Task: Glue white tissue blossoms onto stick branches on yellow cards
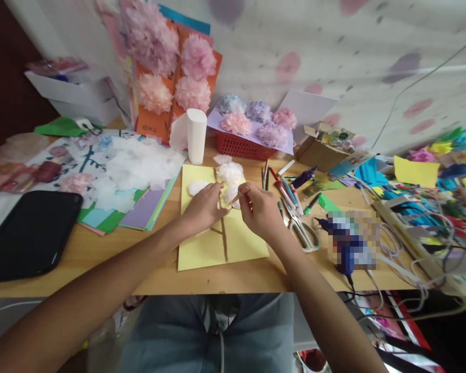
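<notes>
A yellow sheet of card (202,255) with a brown tree trunk and branches on it lies in front of me. White ruffled tissue-paper flowers (230,172) sit on its upper part, the lower one between my hands. My left hand (206,205) rests over the card's left half, thumb and fingers apart beside that lower flower. My right hand (259,211) is closed in a pinch at the flower's right side; what its fingertips hold is too small to make out. A flat white tissue piece (197,187) lies by my left hand.
Scissors (303,233), pens (287,189) and a blue glue gun (345,248), partly blurred, lie to the right. White tissue sheets (143,163) and a black tray-like object (31,233) are at left. Behind stand a red basket (243,145) and a white bottle-like container (196,137).
</notes>
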`<state>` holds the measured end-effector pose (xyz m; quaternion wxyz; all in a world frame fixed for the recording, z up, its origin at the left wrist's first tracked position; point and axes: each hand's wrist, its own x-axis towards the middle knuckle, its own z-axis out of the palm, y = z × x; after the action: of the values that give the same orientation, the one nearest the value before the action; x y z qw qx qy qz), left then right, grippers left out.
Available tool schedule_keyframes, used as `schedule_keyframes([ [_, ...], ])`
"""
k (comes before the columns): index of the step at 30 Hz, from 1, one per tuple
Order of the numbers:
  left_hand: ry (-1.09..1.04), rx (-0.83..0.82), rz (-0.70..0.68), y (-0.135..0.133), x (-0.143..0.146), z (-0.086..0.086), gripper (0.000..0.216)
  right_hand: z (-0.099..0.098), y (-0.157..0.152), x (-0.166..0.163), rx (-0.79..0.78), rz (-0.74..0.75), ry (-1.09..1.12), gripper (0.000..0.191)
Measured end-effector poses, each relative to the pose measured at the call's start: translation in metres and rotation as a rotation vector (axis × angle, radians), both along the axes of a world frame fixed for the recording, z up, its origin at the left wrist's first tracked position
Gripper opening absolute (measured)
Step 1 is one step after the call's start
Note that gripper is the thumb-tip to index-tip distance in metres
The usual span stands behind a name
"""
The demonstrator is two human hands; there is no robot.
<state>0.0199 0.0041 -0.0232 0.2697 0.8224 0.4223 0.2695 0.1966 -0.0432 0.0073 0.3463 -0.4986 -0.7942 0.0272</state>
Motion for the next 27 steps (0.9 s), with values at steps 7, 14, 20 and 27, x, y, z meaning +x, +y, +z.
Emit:
schedule_keyframes([
  [7,-0.035,-0.022,0.013,0.0,0.0,0.0,0.035,0.005,0.006,0.004,-0.032,-0.014,0.058,0.02],
  [14,0.046,-0.064,0.026,-0.001,-0.001,0.005,0.052,-0.002,0.001,0.004,0.078,-0.01,0.119,0.017],
  [20,0.092,-0.106,0.046,0.0,-0.002,0.008,0.056,-0.003,-0.009,0.009,0.218,-0.035,0.29,0.017],
  [27,0.078,-0.089,0.012,0.003,-0.005,0.004,0.058,-0.015,-0.009,0.011,0.176,0.014,0.335,0.017],
])
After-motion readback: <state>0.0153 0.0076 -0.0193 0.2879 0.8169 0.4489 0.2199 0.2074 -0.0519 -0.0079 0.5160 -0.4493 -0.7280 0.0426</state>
